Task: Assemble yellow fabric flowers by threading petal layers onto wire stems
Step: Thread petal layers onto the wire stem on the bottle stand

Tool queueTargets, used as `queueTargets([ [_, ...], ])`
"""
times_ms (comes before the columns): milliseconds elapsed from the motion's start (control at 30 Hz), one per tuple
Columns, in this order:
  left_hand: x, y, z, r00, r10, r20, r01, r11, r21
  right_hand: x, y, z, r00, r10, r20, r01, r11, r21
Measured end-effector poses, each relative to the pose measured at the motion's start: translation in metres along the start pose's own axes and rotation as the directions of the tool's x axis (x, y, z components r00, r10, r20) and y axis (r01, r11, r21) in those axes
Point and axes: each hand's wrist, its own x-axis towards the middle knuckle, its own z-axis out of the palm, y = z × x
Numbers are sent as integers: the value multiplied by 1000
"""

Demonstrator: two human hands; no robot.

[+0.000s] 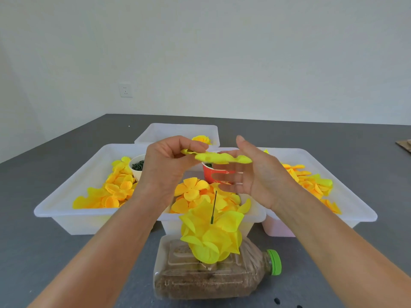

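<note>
My left hand (169, 165) pinches one edge of a flat yellow petal layer (219, 157), held level above the trays. My right hand (255, 174) is beside the layer's other end with fingers straight and blurred; whether they touch it I cannot tell. Below them a dark green wire stem (214, 206) stands upright. Several yellow petal layers (211, 234) sit threaded low on the stem. The stem rises from a plastic bottle (213, 278) lying on its side, filled with brown grains and closed by a green cap.
Three white trays hold loose yellow and orange petals: left (66, 196), middle (255, 215), right (347, 196). A fourth tray (160, 132) behind holds a finished flower (201, 139). A white cup of green bits (138, 166) and a red cup (213, 174) stand among them on the grey table.
</note>
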Motion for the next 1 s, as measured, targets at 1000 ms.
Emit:
queueTargets([
  [1000, -22, 14, -5, 913, -391, 118, 389, 920, 46, -18, 5, 11, 997, -57, 47, 56, 998, 29],
])
